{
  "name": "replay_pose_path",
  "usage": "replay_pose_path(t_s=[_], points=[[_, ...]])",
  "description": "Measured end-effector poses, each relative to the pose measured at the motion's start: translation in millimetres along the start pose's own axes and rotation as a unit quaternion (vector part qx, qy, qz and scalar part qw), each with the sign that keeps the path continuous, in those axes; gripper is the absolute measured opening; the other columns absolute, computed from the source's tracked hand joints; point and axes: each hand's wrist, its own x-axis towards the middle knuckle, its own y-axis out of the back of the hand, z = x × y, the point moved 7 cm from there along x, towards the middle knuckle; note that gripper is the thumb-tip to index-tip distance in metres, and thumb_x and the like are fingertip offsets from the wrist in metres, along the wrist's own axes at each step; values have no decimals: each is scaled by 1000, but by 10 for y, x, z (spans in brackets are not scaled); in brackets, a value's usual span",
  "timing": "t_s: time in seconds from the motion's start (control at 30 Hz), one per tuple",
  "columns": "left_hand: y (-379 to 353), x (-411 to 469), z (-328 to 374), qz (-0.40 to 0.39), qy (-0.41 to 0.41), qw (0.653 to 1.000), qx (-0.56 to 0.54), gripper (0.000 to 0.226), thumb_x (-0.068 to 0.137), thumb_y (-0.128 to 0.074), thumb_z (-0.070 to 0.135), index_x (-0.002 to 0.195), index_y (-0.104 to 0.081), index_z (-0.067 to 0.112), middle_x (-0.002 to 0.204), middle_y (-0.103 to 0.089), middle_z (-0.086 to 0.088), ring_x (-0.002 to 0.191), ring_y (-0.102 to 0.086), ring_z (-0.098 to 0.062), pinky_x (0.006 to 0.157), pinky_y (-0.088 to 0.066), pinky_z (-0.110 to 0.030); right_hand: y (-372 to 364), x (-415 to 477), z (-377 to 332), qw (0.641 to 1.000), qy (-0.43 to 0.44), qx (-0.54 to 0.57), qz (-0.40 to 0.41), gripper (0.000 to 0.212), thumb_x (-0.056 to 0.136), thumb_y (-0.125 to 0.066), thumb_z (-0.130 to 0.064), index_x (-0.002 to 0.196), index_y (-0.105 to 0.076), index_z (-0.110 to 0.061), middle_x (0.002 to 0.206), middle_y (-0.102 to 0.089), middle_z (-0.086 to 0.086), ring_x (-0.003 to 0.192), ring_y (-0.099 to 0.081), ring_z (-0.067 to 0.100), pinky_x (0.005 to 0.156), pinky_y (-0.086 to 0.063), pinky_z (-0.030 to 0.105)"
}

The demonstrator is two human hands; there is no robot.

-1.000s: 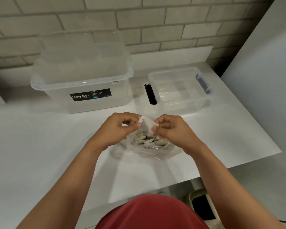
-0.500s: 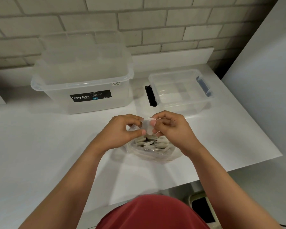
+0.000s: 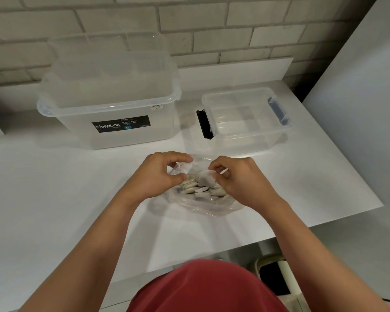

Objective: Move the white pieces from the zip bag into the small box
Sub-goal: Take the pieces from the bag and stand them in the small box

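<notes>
Head view, left to right. Large clear box (image 3: 113,136) with a black label stands at the back left of the white table (image 3: 54,188). My left hand (image 3: 160,174) has thumb and forefinger curled, pinching the left edge of the zip bag (image 3: 207,204) mouth. Bag is clear, crumpled, resting on the table between both hands, mouth pulled apart. White pieces (image 3: 203,188) are heaped inside it: small, flat, off-white, angular, overlapping. My right hand (image 3: 239,179) has curled fingers pinching the mouth's right edge; one squarish piece sits at its fingertips, and I cannot tell if it is in the pinch too. Small box (image 3: 245,140), clear and lidless, stands just behind the bag, with a black latch on its left and a blue one on its right.
</notes>
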Motion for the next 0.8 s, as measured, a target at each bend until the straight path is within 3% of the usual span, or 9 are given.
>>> replay_pose_path(t_s=[0.1, 0.2, 0.27, 0.37, 0.47, 0.6, 0.7, 0.8], points=[[-6, -3, 4, 4, 2, 1000, 6, 41, 85, -77, 15, 120, -73, 37, 127, -65, 29, 101, -62, 7, 86, -41, -5, -80, 49, 13, 1000, 2, -24, -1, 11, 91, -69, -16, 97, -66, -26, 85, -75, -8, 81, -72, 17, 75, -59, 40], [0, 2, 9, 7, 6, 1000, 11, 42, 87, -74, 14, 122, -72, 36, 123, -63, 32, 102, -61, 8, 84, -39, -2, -202, 88, -52, 998, 13, -43, -36, 24, 93, -60, -11, 109, -57, -28, 84, -71, -3, 77, -67, 25, 72, -58, 42], [5, 5, 11, 9, 6, 1000, 13, 42, 87, -73, 14, 122, -73, 36, 125, -65, 31, 102, -62, 6, 84, -40, -3, -229, 90, -106, 998, 16, -43, -44, 33, 93, -59, -10, 119, -64, -31, 89, -73, -4, 79, -67, 22, 75, -57, 41], [31, -6, -12, 12, 13, 1000, 9, 40, 87, -74, 16, 122, -73, 37, 124, -66, 29, 101, -61, 9, 82, -39, -1, -36, 46, -165, 1000, 21, -22, 1, 21, 92, -67, -14, 107, -77, -24, 95, -78, -10, 83, -72, 9, 79, -59, 30], [81, -27, -31, 17, 23, 999, -16, 38, 86, -79, 26, 121, -73, 39, 122, -67, 31, 102, -61, 11, 86, -42, -7, 423, 31, -116, 994, -28, 95, 52, 9, 91, -76, -14, 95, -80, -22, 88, -78, -13, 75, -74, 4, 71, -54, 14], [115, 21, -44, 18, 38, 997, -70, 38, 83, -82, 24, 115, -74, 43, 117, -69, 32, 99, -61, 11, 87, -46, -15, 1168, 326, 7, 964, -53, 204, 161, 9, 93, -76, -13, 99, -81, -17, 91, -78, -6, 76, -75, 16, 73, -62, 27], [102, 69, -66, 18, 59, 991, -122, 38, 84, -81, 18, 109, -76, 46, 112, -74, 22, 94, -64, 4, 88, -51, -21, 1363, 764, 160, 978, -52, 119, 162, 10, 94, -74, -18, 101, -81, -19, 84, -78, -7, 76, -75, 10, 76, -61, 25], [4, 93, -29, 6, 79, 980, -181, 39, 82, -82, 17, 106, -77, 47, 101, -78, -1, 93, -69, -14, 84, -51, -24, 1239, 1293, 393, 994, -56, 5, 96, 8, 94, -72, -23, 95, -79, -27, 76, -74, -15, 67, -69, -4, 76, -55, 24]])
